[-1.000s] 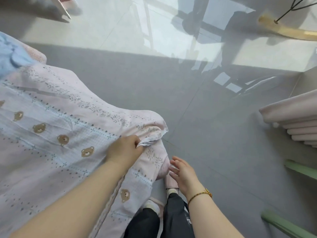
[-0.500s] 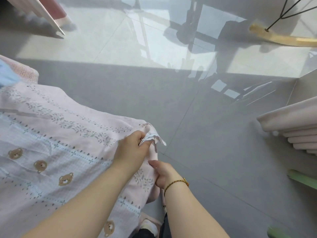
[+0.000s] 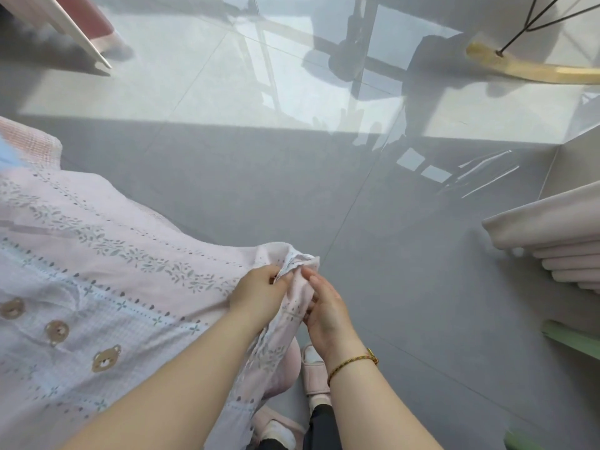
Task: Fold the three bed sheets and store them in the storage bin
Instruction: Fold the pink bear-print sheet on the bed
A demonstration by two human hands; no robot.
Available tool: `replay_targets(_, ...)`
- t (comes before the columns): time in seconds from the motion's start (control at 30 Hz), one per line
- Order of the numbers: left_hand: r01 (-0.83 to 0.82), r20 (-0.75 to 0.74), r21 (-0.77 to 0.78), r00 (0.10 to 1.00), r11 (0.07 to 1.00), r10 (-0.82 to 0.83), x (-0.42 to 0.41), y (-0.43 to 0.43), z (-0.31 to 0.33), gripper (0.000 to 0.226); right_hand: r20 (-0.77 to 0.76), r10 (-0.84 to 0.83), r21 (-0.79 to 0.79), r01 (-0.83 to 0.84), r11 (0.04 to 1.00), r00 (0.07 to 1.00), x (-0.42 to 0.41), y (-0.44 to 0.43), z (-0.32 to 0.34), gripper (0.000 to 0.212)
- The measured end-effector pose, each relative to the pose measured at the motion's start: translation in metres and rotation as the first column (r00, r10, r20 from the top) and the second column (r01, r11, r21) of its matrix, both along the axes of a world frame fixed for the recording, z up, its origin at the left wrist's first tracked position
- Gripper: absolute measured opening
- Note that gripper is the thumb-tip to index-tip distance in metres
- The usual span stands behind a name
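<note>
A pale pink bed sheet (image 3: pixel 97 287) printed with leaves, hearts and brown bears spreads over the left half of the view. Its corner bunches up near the middle. My left hand (image 3: pixel 259 293) pinches that corner from the left. My right hand (image 3: pixel 324 310), with a thin bracelet on the wrist, has its fingers on the hanging edge of the same corner from the right. A pink checked cloth (image 3: pixel 29 141) and a blue cloth (image 3: pixel 8 154) show at the far left edge. No storage bin is in view.
Glossy grey floor tiles (image 3: pixel 324 190) fill the middle. Folded pale pink curtains (image 3: pixel 552 241) hang at the right, with green bars (image 3: pixel 571 339) below them. A wooden rocker runner (image 3: pixel 535 71) lies top right. A white and red furniture edge (image 3: pixel 81 37) sits top left. My slippered feet (image 3: pixel 313 371) stand below.
My right hand rose from beside my leg to the sheet corner and now holds its edge. My left hand kept its pinch on the corner, and the view tilted up slightly.
</note>
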State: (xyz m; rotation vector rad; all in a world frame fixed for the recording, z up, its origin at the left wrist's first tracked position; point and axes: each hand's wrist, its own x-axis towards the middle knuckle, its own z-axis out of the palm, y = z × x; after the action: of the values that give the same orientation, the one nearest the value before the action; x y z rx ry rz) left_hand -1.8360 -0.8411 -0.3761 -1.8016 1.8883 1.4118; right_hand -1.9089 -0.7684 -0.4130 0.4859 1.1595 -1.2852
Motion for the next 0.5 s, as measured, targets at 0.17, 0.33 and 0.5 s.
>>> replay_targets(0.17,0.182,0.031,-0.065,0.983,0.981,-0.18,-0.005,0.01,0.013,0.034,0.009,0.01,-0.049,-0.01,0.999,1.0,-0.005,-0.02,0.01,0.015)
replay_targets(0.33,0.26,0.033,-0.061,0.966,0.964,-0.258,0.001,0.014,0.01,0.039,-0.081,-0.094,0.105,0.103,0.989,0.992,-0.012,-0.036,0.015,0.02)
replay_targets(0.5,0.285,0.043,-0.067,0.958,0.956,-0.282,0.001,0.013,0.013,0.021,-0.155,-0.158,0.183,0.185,0.966,0.975,-0.018,-0.036,0.015,0.027)
